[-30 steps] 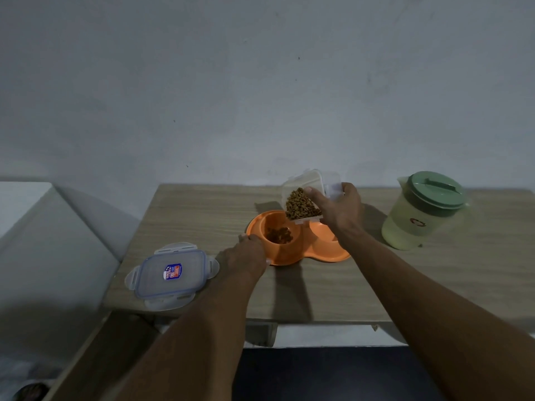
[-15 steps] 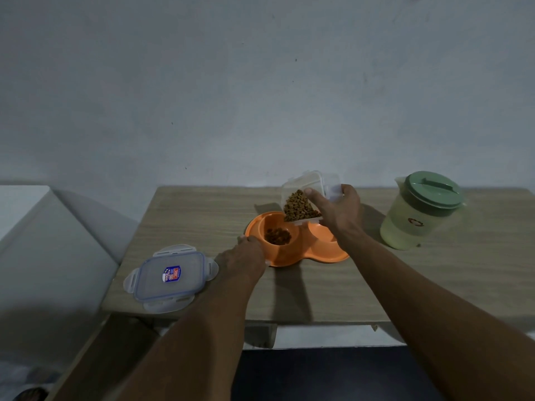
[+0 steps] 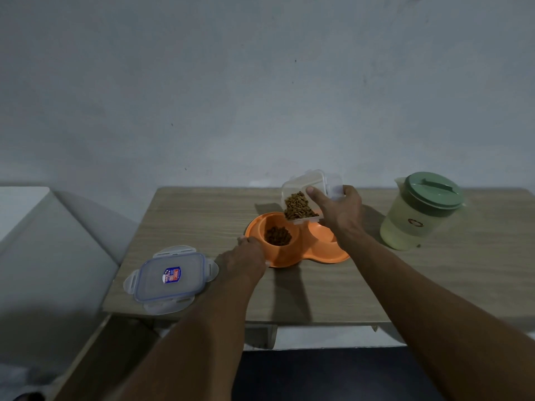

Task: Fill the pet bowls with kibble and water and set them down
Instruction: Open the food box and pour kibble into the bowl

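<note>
An orange double pet bowl (image 3: pixel 314 253) sits mid-table. Its left well holds a small heap of brown kibble (image 3: pixel 278 236); its right well is partly hidden behind my right hand. My right hand (image 3: pixel 338 211) grips a clear plastic container (image 3: pixel 307 195) of kibble, tipped with its mouth down over the bowl. My left hand (image 3: pixel 246 256) rests on the bowl's left front rim and steadies it. A pale pitcher with a green lid (image 3: pixel 419 212) stands at the right, apart from both hands.
The container's clear lid with a blue seal (image 3: pixel 170 277) lies flat near the wooden table's (image 3: pixel 202 215) front left corner. A grey wall rises right behind the table. A white surface (image 3: pixel 23 209) stands to the left, lower than the tabletop.
The kibble container stays tilted over the left well and the heap in that well looks slightly larger. Both hands keep their places.
</note>
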`<state>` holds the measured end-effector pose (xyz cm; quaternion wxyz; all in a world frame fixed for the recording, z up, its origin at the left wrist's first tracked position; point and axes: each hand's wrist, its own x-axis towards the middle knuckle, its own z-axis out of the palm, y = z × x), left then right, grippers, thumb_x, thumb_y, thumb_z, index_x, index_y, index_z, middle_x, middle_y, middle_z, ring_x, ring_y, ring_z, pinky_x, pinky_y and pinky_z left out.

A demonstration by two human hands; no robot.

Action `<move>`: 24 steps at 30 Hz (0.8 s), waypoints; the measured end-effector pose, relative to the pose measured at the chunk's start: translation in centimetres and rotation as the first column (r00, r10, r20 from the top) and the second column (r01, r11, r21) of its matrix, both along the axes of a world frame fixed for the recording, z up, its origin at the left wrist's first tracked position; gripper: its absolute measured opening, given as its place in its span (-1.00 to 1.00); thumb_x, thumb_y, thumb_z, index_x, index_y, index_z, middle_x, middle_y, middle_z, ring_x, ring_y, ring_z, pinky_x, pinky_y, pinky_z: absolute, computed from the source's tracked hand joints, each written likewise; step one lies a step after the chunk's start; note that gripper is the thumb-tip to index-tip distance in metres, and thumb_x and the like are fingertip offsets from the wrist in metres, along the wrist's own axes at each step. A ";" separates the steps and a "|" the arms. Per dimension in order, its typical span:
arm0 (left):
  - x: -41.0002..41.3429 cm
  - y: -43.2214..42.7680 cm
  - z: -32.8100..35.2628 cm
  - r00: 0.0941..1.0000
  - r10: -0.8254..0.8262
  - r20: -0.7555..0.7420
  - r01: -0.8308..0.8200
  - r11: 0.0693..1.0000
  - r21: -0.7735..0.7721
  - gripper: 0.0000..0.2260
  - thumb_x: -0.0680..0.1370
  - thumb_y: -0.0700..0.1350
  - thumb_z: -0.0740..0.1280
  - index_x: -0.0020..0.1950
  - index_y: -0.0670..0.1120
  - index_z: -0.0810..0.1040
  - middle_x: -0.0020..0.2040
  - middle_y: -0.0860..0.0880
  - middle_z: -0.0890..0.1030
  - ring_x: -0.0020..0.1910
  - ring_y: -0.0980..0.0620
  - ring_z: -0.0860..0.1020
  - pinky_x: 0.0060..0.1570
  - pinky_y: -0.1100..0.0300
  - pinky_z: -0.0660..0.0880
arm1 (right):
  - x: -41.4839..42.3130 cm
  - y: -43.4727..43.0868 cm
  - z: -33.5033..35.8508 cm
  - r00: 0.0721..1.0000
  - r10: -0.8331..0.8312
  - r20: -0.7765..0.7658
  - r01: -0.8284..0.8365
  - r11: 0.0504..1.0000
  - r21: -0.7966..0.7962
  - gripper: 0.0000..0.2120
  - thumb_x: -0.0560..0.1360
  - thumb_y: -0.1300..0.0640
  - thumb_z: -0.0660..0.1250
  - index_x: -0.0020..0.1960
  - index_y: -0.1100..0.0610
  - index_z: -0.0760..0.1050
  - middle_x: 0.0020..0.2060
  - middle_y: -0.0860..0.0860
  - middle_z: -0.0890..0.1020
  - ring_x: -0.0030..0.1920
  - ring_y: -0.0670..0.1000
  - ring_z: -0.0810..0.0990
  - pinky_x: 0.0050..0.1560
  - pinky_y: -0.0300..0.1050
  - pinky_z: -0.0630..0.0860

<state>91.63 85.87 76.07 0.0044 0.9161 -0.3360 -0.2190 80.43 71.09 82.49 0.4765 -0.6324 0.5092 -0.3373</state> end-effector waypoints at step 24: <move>0.0 0.4 0.5 0.999 0.000 -0.033 -0.002 0.998 -0.063 -0.41 0.48 0.15 0.39 0.42 -0.07 0.34 0.45 -0.13 0.33 0.30 -0.18 0.47 0.24 -0.14 0.43 | -0.5 0.8 1.4 0.985 -0.103 0.137 0.068 0.970 0.235 -0.14 0.31 -0.12 0.57 0.44 0.19 0.29 0.24 0.10 0.47 0.14 0.18 0.53 -0.23 0.02 0.66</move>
